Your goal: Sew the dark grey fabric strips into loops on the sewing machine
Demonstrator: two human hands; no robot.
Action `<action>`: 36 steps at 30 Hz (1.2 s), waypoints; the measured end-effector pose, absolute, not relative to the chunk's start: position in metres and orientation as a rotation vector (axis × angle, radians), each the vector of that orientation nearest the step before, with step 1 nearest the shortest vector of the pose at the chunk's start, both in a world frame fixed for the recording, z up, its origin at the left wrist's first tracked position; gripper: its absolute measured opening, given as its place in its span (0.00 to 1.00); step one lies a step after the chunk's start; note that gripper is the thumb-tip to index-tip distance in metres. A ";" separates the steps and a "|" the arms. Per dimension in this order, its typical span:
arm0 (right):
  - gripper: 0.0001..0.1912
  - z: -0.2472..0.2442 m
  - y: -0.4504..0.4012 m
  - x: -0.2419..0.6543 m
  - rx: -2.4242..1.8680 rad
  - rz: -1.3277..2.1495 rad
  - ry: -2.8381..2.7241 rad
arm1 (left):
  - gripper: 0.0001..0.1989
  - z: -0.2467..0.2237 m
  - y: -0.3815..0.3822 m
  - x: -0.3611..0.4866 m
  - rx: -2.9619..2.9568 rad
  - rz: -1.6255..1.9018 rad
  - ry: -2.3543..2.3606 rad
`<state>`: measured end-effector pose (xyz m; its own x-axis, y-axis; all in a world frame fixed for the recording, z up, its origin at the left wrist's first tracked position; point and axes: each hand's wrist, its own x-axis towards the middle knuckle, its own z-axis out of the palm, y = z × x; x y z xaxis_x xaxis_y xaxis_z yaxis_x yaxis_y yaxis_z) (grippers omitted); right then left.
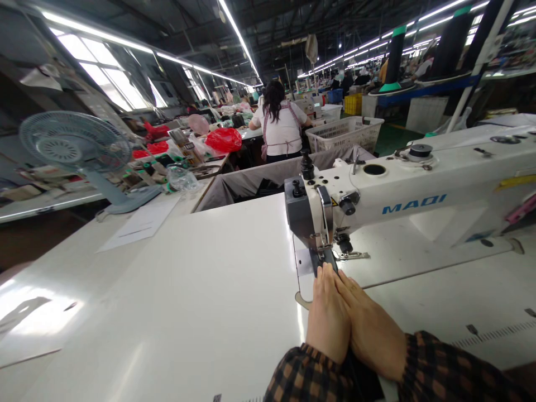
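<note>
A white sewing machine (pixel 402 195) stands on the white table (pixel 188 296). Under its presser foot lies a strip of black material (pixel 329 258), which runs back beneath both hands toward the front edge. My left hand (pixel 329 315) presses on the strip just in front of the needle area, its fingers together and pointing at the foot. My right hand (pixel 371 324) lies against it on the right, fingers together over the same material. The palms and most of the strip under them are hidden.
A fan (pixel 75 145) and a paper sheet (pixel 140 226) are at the left. Behind the table are a cloth-lined bin (pixel 247 178) holding dark pieces, a white basket (pixel 345 134) and a seated person (pixel 282 128). Thread cones (pixel 393 58) stand at the back right.
</note>
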<state>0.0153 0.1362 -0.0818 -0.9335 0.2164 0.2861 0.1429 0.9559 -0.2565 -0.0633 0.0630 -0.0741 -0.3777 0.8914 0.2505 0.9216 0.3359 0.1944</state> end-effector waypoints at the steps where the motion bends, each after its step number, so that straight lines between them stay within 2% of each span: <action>1: 0.34 -0.083 0.137 0.015 -0.257 0.324 -2.798 | 0.30 -0.073 0.064 -0.064 -1.685 -0.498 -2.500; 6: 0.34 -0.083 0.138 0.016 -0.257 0.295 -2.788 | 0.24 -0.059 0.059 -0.058 -1.513 -0.715 -2.725; 10: 0.31 -0.083 0.138 0.021 -0.147 0.247 -2.779 | 0.32 -0.045 0.040 -0.035 -1.536 -0.603 -2.770; 12: 0.29 -0.083 0.140 0.022 -0.116 0.241 -2.766 | 0.32 -0.036 0.035 -0.026 -1.478 -0.447 -2.815; 16: 0.24 -0.081 0.141 0.022 -0.138 0.277 -2.745 | 0.16 -0.016 0.034 -0.028 -1.264 -0.277 -3.014; 18: 0.23 -0.080 0.140 0.023 -0.170 0.292 -2.742 | 0.10 -0.012 0.033 -0.035 -1.227 -0.413 -3.031; 21: 0.22 -0.078 0.135 0.029 -0.220 0.298 -2.732 | 0.07 -0.019 0.024 -0.041 -1.167 -0.802 -3.023; 23: 0.22 -0.077 0.130 0.034 -0.241 0.288 -2.728 | 0.08 -0.022 0.017 -0.043 -1.208 -1.007 -3.050; 26: 0.23 -0.078 0.125 0.040 -0.254 0.242 -2.746 | 0.17 -0.020 0.013 -0.054 -1.490 -1.108 -3.150; 28: 0.24 -0.079 0.124 0.042 -0.241 0.185 -2.771 | 0.20 -0.019 0.018 -0.067 -1.615 -1.022 -3.061; 30: 0.25 -0.080 0.124 0.042 -0.219 0.129 -2.798 | 0.16 -0.026 0.028 -0.081 -1.649 -0.896 -2.788; 32: 0.26 -0.082 0.125 0.042 -0.203 0.101 -2.821 | 0.17 -0.040 0.039 -0.091 -1.705 -0.772 -2.591; 36: 0.26 -0.083 0.126 0.041 -0.195 0.101 -2.838 | 0.21 -0.068 0.047 -0.093 -1.792 -0.586 -2.538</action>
